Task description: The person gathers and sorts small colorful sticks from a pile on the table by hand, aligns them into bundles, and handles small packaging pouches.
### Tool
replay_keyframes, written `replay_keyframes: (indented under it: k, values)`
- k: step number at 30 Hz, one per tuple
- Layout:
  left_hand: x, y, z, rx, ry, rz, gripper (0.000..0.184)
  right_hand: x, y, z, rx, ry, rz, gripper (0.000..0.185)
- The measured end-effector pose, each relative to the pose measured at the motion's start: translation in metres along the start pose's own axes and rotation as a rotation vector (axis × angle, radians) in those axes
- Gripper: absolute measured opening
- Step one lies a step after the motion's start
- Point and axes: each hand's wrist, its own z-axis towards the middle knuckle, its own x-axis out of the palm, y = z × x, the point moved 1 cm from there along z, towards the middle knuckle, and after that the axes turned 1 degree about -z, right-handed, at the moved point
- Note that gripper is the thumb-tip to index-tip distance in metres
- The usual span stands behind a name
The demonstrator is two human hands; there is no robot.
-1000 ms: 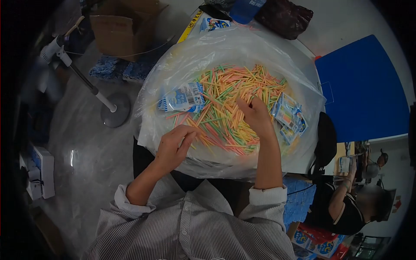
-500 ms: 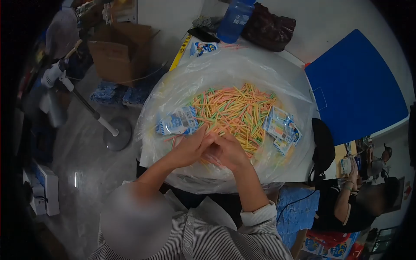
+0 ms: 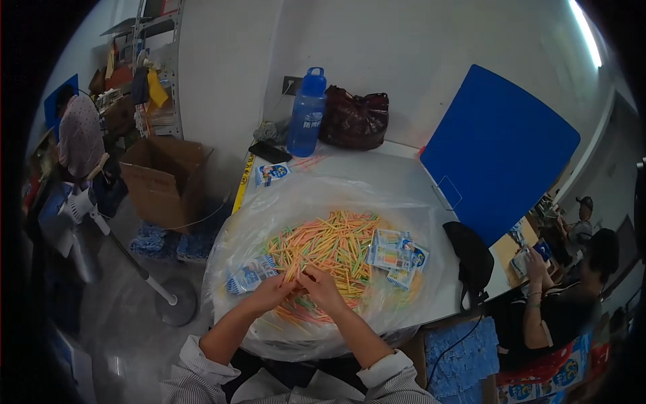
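A pile of thin pastel sticks (image 3: 330, 236) in pink, yellow, orange and green lies on a large clear plastic sheet or bag (image 3: 404, 202) on the table. My left hand (image 3: 270, 295) is at the near left of the pile, fingers closed around a few sticks whose ends point up and away. Close beside it, my right hand (image 3: 321, 289) bends its fingers in against the same sticks; its fingertips are partly hidden. Left of the pile is a blue-and-white printed packet (image 3: 252, 274), near my left hand. Several similar packets (image 3: 391, 250) rest on the pile's right edge.
At the back stand a blue water bottle (image 3: 307, 114) and a dark red bag (image 3: 354, 120). A blue board (image 3: 501, 148) leans at the right, with a black cap-like item (image 3: 468, 259) near it. A fan (image 3: 176, 301) and cardboard box (image 3: 158, 185) are left. Another person (image 3: 545, 316) works at right.
The head view has tilted up, so the table sits lower and more wall shows. My hands stay together at the pile, and stick ends now show above my left fingers.
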Motion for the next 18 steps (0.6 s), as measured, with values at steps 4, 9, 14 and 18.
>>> replay_keyframes:
  k: [4, 9, 14, 18]
  values:
    - [-0.003, 0.012, 0.002, -0.111, 0.074, -0.023, 0.023, 0.001, -0.003, 0.004, -0.139, -0.128, -0.236, 0.036]
    - [0.001, 0.011, -0.003, -0.177, 0.157, -0.504, 0.019, -0.002, 0.005, 0.007, -0.252, -0.159, -0.385, 0.049]
    - [0.000, 0.013, -0.002, -0.172, 0.210, -0.697, 0.018, 0.004, 0.008, 0.004, -0.088, 0.046, -0.203, 0.029]
    - [-0.003, 0.024, 0.000, -0.183, 0.261, -0.693, 0.019, 0.011, 0.015, 0.000, 0.092, 0.059, -0.214, 0.029]
